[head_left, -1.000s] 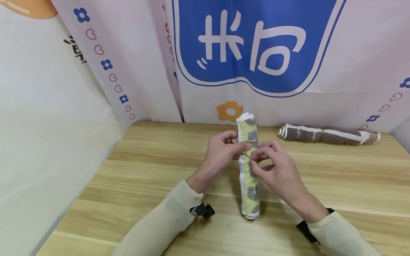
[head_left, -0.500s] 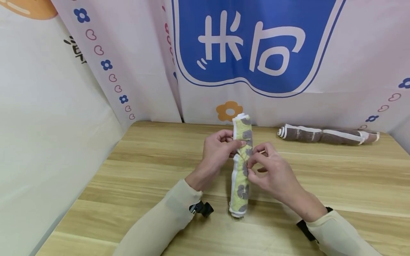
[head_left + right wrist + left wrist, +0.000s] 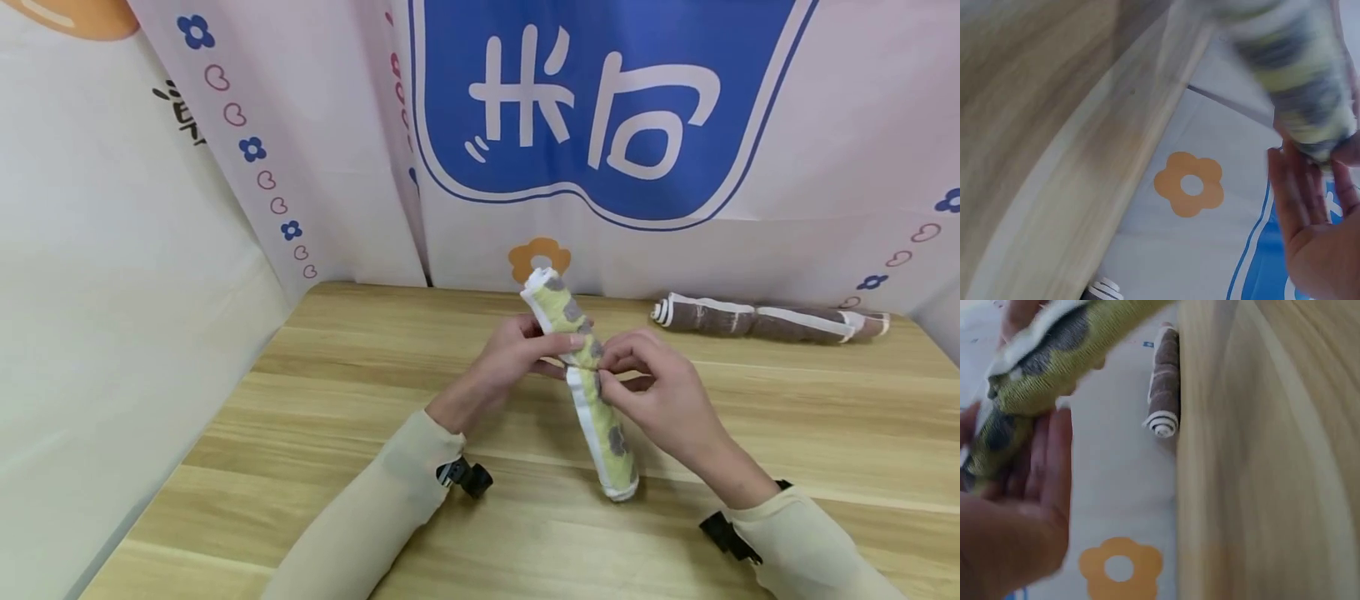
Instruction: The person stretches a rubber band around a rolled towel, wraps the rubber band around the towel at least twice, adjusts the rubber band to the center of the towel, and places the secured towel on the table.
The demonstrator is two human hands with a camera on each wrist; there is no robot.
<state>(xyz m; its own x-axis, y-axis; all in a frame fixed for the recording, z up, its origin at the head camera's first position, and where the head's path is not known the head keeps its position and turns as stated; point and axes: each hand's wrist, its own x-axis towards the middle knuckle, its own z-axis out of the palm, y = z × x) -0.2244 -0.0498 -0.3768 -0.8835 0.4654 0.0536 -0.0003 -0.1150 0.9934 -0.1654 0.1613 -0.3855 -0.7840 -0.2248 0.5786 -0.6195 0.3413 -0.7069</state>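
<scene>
A rolled-up towel (image 3: 606,433), yellow-green with grey patches and a white edge, is tilted above the table in the head view. A thin band (image 3: 582,367), which looks like a rubber band, crosses its pinched-in middle. My left hand (image 3: 510,358) grips the roll just above the band, thumb on the near side and fingers behind. On the other side, thumb and index finger of my right hand (image 3: 667,400) pinch at the band. The same towel (image 3: 1054,362) narrows at its middle in the left wrist view. It is blurred in the right wrist view.
A second rolled towel (image 3: 795,323), brown with white edging, lies along the back right of the wooden table (image 3: 300,467). It also narrows at its middle. A printed cloth backdrop (image 3: 337,167) hangs right behind the table's back edge.
The towel swung slightly left, then tipped so that its top leans left and its lower end points right. Both hands keep hold, and the right hand has risen slightly at the towel's middle.
</scene>
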